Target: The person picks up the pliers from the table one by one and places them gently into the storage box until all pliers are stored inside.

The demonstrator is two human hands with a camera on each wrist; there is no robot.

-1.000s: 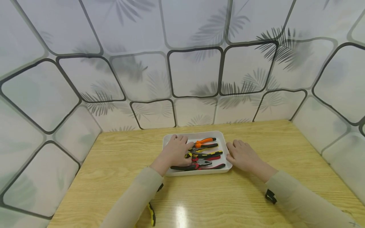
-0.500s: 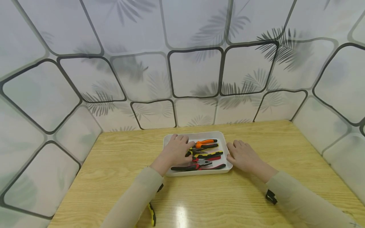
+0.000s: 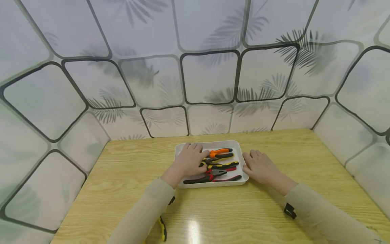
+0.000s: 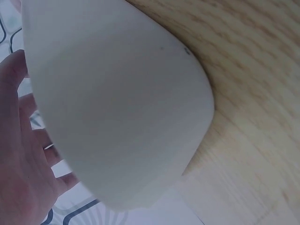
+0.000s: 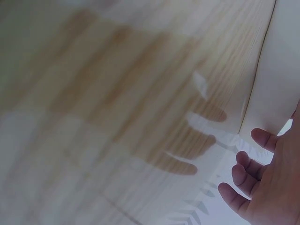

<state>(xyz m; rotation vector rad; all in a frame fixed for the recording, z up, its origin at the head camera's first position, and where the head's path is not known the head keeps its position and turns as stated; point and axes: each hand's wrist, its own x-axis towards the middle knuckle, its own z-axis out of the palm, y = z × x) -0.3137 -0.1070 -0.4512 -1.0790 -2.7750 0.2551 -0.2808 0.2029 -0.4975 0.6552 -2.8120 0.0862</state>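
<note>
A white tray (image 3: 213,184) on the table holds several pliers lying crosswise. Among them are orange-and-black pliers (image 3: 220,152), a yellow-and-black handle (image 3: 226,165) and red-and-black pliers (image 3: 199,180). My left hand (image 3: 189,161) rests over the tray's left end, thumb towards the pliers, and covers part of them. In the left wrist view its fingers (image 4: 29,140) reach behind the tray wall (image 4: 117,103), which hides some fingertips. My right hand (image 3: 261,167) lies at the tray's right end with its thumb by the rim. Its fingers (image 5: 248,173) bend loosely around nothing in the right wrist view.
A yellow-and-black handle (image 3: 163,228) lies on the wooden table (image 3: 237,217) by the left forearm, mostly hidden by the sleeve. Patterned fabric walls (image 3: 210,81) enclose the table at the back and both sides. A black wrist device (image 3: 289,210) sits under the right sleeve.
</note>
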